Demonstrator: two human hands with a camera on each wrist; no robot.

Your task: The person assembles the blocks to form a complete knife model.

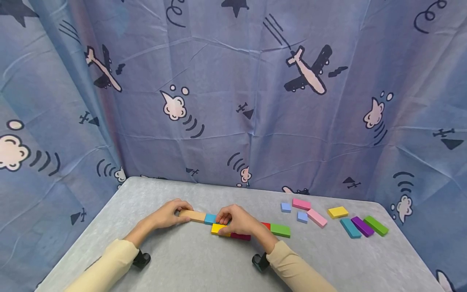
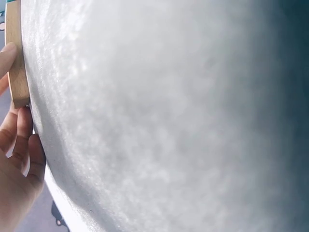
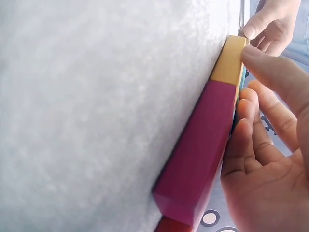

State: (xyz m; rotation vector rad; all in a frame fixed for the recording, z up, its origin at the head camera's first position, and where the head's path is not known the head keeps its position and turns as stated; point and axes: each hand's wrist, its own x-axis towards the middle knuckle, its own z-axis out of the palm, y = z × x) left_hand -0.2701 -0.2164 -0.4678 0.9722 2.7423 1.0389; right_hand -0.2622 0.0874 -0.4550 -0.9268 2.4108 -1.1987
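My left hand (image 1: 169, 214) grips the left end of a plain wooden block (image 1: 196, 216), thumb on the near side. In the left wrist view that block (image 2: 17, 89) lies between thumb and fingers. A blue block (image 1: 209, 219) continues the row to its right, partly covered by my right hand (image 1: 238, 221). The right thumb lies on a yellow block (image 3: 227, 63) in front of the blue one, with curled fingertips at the far side. A maroon block (image 3: 195, 150) meets the yellow block end to end, partly under the right hand in the head view.
Right of the hand, a red block (image 1: 267, 225) and a green block (image 1: 280, 230) extend the line. Farther right lie two small light-blue blocks (image 1: 285, 207), two pink blocks (image 1: 301, 204), and loose yellow (image 1: 337, 212), teal (image 1: 350, 228), purple (image 1: 362, 226) and green (image 1: 376, 225) blocks.
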